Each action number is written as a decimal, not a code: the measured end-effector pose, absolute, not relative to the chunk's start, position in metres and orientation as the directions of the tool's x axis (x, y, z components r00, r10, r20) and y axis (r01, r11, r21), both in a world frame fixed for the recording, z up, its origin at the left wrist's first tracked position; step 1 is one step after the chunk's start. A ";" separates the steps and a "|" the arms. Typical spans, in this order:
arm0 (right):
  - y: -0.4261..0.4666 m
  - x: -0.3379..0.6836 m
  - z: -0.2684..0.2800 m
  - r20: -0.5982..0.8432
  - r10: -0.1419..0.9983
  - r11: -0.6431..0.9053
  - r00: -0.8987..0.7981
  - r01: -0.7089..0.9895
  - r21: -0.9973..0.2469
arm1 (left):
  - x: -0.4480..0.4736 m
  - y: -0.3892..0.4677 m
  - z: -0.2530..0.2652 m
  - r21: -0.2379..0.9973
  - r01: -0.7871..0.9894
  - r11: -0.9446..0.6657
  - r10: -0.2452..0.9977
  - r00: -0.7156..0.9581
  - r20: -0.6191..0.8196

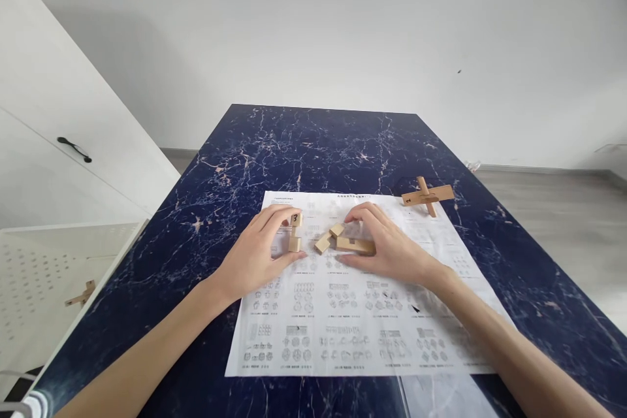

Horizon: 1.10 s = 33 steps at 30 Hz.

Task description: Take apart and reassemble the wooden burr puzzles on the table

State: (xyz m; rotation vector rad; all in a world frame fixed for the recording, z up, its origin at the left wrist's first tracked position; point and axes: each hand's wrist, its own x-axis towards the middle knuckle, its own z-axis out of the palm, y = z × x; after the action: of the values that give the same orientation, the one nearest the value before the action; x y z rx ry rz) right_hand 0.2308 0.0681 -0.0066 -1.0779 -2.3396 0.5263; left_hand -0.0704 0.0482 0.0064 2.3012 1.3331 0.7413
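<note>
From my remote station, I view two hands over a printed sheet (245, 364) on a dark marbled table (274, 150). The left hand (258, 249) is clamped on a notched block (294, 243) marked 3, index finger at its far end, thumb at its near end. The right hand (389, 245) curls around a notched bar (362, 247); its thumb and index finger stand apart, and I cannot tell whether it touches the bar. For good control, I would grip the block by its ends only, leave the notch unobstructed, and turn it with light fingertip pressure. Orientation: the block is at the sheet's left part, long axis running away from the person, numbered end far; whether it is lifted, I cannot tell. The bar's long axis runs left to right. Between them, diagonal wood (322, 243) slants from near left to far right.
</note>
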 end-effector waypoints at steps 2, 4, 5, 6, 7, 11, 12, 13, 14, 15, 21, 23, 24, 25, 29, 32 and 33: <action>0.073 0.237 -0.007 0.287 0.756 0.637 -0.589 0.558 -0.532 | -0.069 0.047 0.009 0.586 0.659 -0.471 0.881 0.380 0.281; 0.076 0.240 -0.007 0.312 0.740 0.650 -0.596 0.514 -0.560 | -0.067 0.047 0.011 0.624 0.633 -0.459 0.888 0.342 0.306; 0.077 0.241 -0.007 0.313 0.746 0.638 -0.588 0.496 -0.589 | -0.066 0.046 0.012 0.647 0.616 -0.449 0.893 0.324 0.311; 0.077 0.241 -0.006 0.297 0.762 0.610 -0.575 0.484 -0.627 | -0.064 0.045 0.014 0.670 0.598 -0.440 0.898 0.311 0.312; 0.077 0.241 -0.005 0.268 0.787 0.566 -0.555 0.476 -0.673 | -0.063 0.044 0.015 0.691 0.579 -0.433 0.901 0.303 0.311; 0.069 0.234 0.006 0.128 0.845 0.352 -0.519 0.359 -0.864 | -0.056 0.038 0.015 0.722 0.529 -0.446 0.892 0.333 0.306; 0.066 0.232 0.009 0.112 0.835 0.310 -0.538 0.292 -0.905 | -0.055 0.037 0.014 0.718 0.523 -0.460 0.884 0.351 0.310; 0.063 0.228 0.011 0.102 0.817 0.269 -0.567 0.219 -0.938 | -0.054 0.035 0.014 0.712 0.519 -0.473 0.875 0.368 0.313; 0.060 0.225 0.013 0.097 0.796 0.230 -0.597 0.150 -0.962 | -0.053 0.033 0.013 0.705 0.518 -0.484 0.868 0.384 0.314; 0.057 0.222 0.014 0.093 0.772 0.196 -0.629 0.096 -0.976 | -0.052 0.032 0.012 0.698 0.521 -0.491 0.864 0.395 0.312; 0.045 0.209 0.010 0.117 0.733 0.174 -0.670 0.018 -0.985 | -0.049 0.027 0.009 0.647 0.543 -0.535 0.843 0.397 0.364; 0.041 0.207 0.011 0.127 0.677 0.161 -0.725 -0.023 -0.987 | -0.048 0.025 0.009 0.606 0.527 -0.595 0.803 0.424 0.420; 0.039 0.205 0.012 0.122 0.645 0.139 -0.754 -0.041 -0.989 | -0.047 0.024 0.009 0.578 0.516 -0.632 0.774 0.450 0.446; 0.037 0.204 0.013 0.111 0.620 0.109 -0.777 -0.055 -0.993 | -0.046 0.023 0.009 0.547 0.504 -0.669 0.743 0.477 0.469; 0.033 0.200 0.018 0.066 0.612 -0.006 -0.788 -0.088 -0.996 | -0.042 0.017 0.012 0.528 0.486 -0.697 0.717 0.508 0.478; 0.034 0.199 0.019 0.029 0.649 -0.044 -0.760 -0.076 -0.996 | -0.040 0.014 0.014 0.611 0.432 -0.663 0.744 0.472 0.473; 0.034 0.200 0.020 0.019 0.658 -0.047 -0.752 -0.067 -0.997 | -0.040 0.014 0.015 0.615 0.409 -0.674 0.735 0.456 0.503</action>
State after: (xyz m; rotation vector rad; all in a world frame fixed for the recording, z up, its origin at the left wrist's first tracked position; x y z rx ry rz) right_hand 0.1995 0.0339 0.0200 -0.6269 -1.7226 1.8525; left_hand -0.0402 0.0135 0.0148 2.3027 0.9619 1.0876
